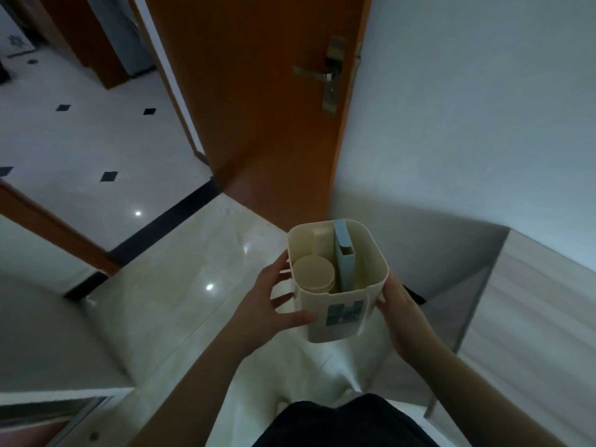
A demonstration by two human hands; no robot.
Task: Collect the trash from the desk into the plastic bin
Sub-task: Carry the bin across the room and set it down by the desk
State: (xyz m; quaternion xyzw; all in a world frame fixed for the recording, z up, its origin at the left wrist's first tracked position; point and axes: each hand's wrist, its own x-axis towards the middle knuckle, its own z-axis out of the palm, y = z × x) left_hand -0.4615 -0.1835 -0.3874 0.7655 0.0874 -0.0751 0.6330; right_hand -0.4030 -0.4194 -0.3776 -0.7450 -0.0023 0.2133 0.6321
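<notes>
Person is standing near an open doorway, holding a cream plastic bin (338, 304) out in front at about waist height, above the glossy pale tiled floor (180, 279).

Left hand (274, 301) is pressing against the bin's left wall, fingers spread, thumb lying across the near face just beside a blue-and-white label (343, 312). Right hand (398, 309) is cupping the right wall, palm flat to the plastic. Both hands are clamped on the bin from opposite sides; nothing else is in either hand.

Inside the bin: a round cream container (312, 274) with a flat lid is sitting against the near left corner, and a slim light-blue box (345, 253) is standing upright toward the middle, its open top flap leaning against the far rim. A pale object behind the round container is too dim to identify.

An orange-brown wooden door (258, 108) with a brass lever handle (317, 74) is standing ahead, swung open against the white wall (483, 108). Black diamond insets are dotting the floor beyond the threshold. A pale striped surface (532, 317) is showing at far right.
</notes>
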